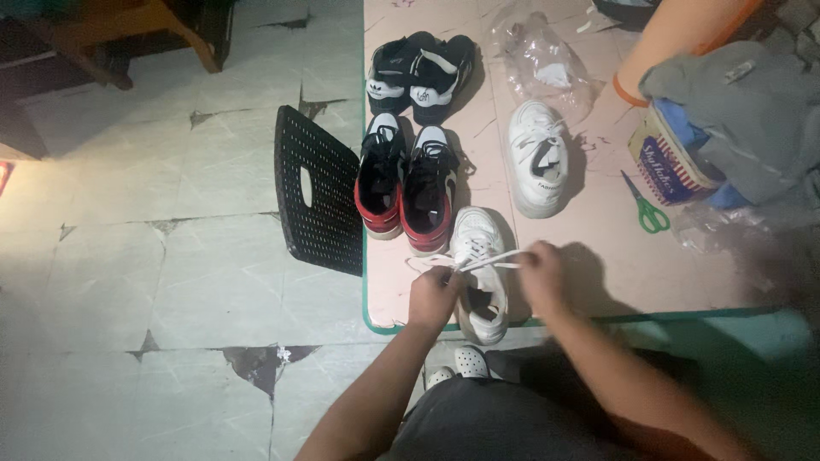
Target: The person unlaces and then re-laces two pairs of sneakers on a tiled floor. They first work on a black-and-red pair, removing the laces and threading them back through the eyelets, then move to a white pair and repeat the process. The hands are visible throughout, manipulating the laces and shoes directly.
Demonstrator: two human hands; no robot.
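Left hand [434,294] and right hand [541,275], each pinched shut on the flat white lace [478,260], could tug the white leather sneaker [480,273] off the pink desk's [598,256] near edge

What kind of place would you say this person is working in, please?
Probably a small home or informal shoe workshop: a pink table holds several pairs of sneakers, the hands tie a white sneaker's laces, green scissors lie nearby, and the tiled floor is cracked.

A modest home or small back-room workspace, judging by the cracked pale floor tiles [171,256], a pink worktop with green edging [598,256] crowded with pairs of sneakers [406,183], and green-handled scissors [647,209].
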